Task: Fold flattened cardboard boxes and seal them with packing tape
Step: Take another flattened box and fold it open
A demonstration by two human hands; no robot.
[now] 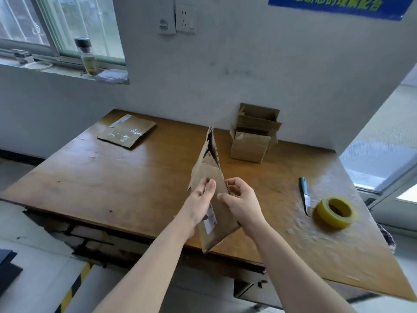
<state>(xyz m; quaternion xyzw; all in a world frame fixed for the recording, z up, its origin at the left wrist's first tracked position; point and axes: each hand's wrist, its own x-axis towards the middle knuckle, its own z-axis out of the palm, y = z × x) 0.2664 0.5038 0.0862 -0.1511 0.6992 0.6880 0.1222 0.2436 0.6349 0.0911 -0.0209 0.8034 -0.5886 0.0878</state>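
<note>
I hold a brown cardboard box point(212, 168) above the wooden table point(135, 177), tilted, partly opened, its flaps pointing away from me. My left hand point(200, 204) grips its left side over a white label. My right hand point(242, 202) pinches the right edge. A yellow roll of packing tape point(336, 212) lies at the right of the table, next to a knife with a teal handle point(304, 193). A flattened box point(127, 133) lies at the far left of the table.
An assembled open-topped box point(252, 141) stands at the back against the wall. A glass bottle point(86, 56) sits on the window sill at upper left. The table's near edge runs diagonally below my forearms.
</note>
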